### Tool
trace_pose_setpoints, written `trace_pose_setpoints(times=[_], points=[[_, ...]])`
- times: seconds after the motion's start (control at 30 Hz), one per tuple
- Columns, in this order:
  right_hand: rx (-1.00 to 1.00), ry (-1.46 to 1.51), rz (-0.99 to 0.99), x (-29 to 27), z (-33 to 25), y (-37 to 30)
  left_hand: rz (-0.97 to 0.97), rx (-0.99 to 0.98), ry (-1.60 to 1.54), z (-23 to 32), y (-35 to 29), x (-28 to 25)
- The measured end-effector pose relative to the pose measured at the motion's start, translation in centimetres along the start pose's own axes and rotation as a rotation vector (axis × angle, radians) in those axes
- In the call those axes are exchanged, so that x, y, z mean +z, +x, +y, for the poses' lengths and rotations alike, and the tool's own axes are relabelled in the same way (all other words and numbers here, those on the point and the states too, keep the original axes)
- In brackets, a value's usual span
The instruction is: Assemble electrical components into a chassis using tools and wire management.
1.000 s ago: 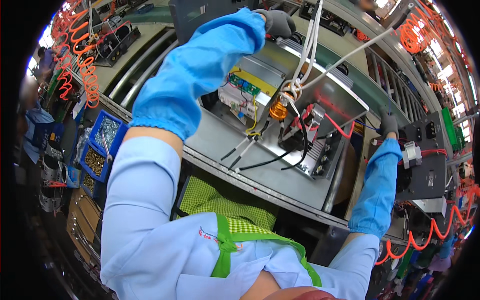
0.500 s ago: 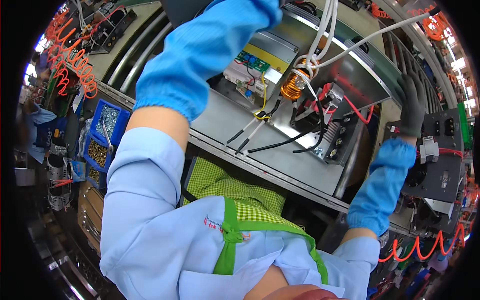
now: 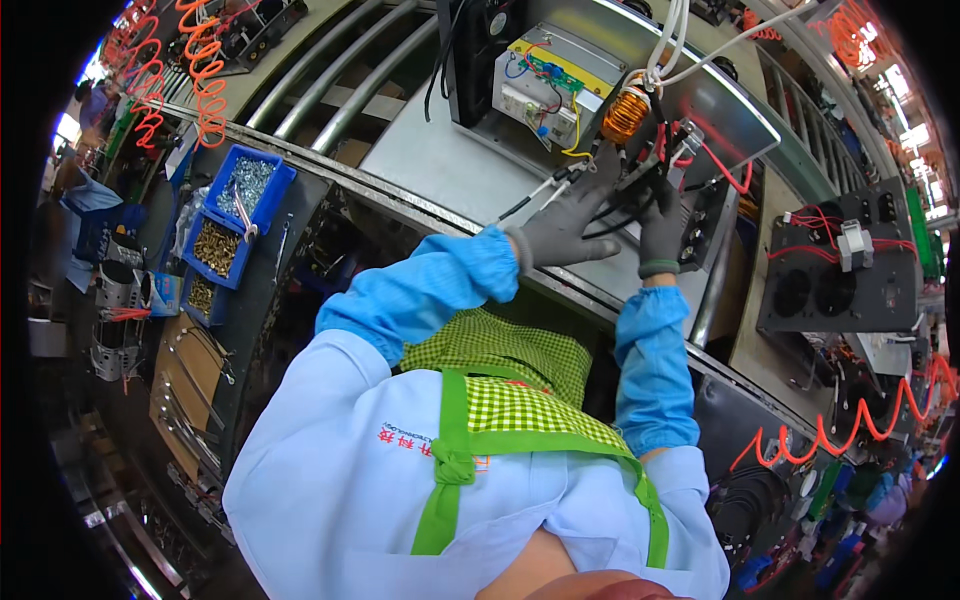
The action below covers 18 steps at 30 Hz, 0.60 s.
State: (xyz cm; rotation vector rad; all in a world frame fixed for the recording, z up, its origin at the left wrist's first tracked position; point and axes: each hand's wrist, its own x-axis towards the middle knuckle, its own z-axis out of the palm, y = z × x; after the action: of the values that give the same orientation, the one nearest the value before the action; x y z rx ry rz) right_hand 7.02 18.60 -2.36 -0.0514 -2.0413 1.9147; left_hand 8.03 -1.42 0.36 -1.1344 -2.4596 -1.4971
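An opened metal chassis (image 3: 440, 165) lies in front of me, with a green circuit board (image 3: 553, 72), a copper coil (image 3: 626, 115) and bundled white cables (image 3: 668, 45). My left hand (image 3: 568, 228), in a grey glove, is beside the white-sleeved cable ends (image 3: 540, 192) below the coil. Its thumb and fingers are stretched apart. To its right, my gloved right hand (image 3: 660, 235) reaches up among black cables (image 3: 622, 208), fingers bent around them. The cables partly hide those fingertips. Red wires (image 3: 728, 175) arch just beyond this hand.
Blue bins (image 3: 245, 185) of small metal fasteners stand at the left, near wrenches (image 3: 185, 400). Metal rollers (image 3: 345, 85) run beyond the bench edge. A black panel with fans (image 3: 840, 270) stands at the right. Orange coiled hoses (image 3: 205, 75) hang at the far left.
Both hands have come in to the cables: the left from the chassis's far side, the right from beside the black fan panel. The whole view has shifted, and the chassis sits farther right in it.
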Motion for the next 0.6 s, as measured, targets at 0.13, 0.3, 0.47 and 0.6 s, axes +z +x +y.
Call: trace_pose_setpoints(times=[0.13,0.3,0.47,0.6], points=[[0.14,0.167,-0.005,2.5,0.4,0.5,-0.064,0.12,-0.28,-3.2,2.0,3.3],[0.111,0.444,-0.222,2.6,0.1,1.2,-0.462,-0.32,-0.423,0.7,-0.6,2.7],[0.236,0.785,0.002,4.2,-2.0,-1.7,-0.067,0.132,-0.493,9.9,0.7,-3.8],[-0.204,-0.375,0.028,3.4,2.7,-1.2,-0.006,-0.181,-0.866,12.5,4.5,-10.5]])
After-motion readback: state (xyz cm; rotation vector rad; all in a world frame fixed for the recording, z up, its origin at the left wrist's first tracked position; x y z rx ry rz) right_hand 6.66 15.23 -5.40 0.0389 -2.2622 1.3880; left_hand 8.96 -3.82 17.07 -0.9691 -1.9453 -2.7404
